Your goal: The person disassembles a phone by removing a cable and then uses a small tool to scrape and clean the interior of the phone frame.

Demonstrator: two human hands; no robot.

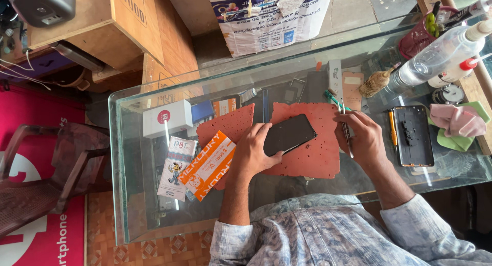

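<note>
The fingers [266,134] of the left hand [253,150] are curled over the near left end of a black, glossy, flat rectangular smartphone [288,134], thumb under its lower edge, so the fingers are clamped on the phone and seem to pin it flat and steady. The phone lies screen-dark on a worn, pitted, red-orange rubber work mat [312,145], which sits on the clear glass table [123,194]; the mat probably keeps the phone from sliding on the glass.

The fingers [353,123] of the right hand [361,140] are pinched together on a pair of thin silver metal tweezers [346,130], which run lengthwise through the grip, just beside the phone's right end but not touching it. The grip looks like a pen-hold, suited to fine work.

Both forearms come up from the bottom of the view in light patterned shirt sleeves [318,240], wrists bent slightly inward, the hands meeting over the mat.

Further out, a second red mat piece [228,123] lies to the left, with an orange and white printed packet [209,166] and a small white box [166,118] beside it. To the right lie a dark phone frame [412,135], a pink cloth [457,120] and a clear plastic squeeze bottle [435,55].
</note>
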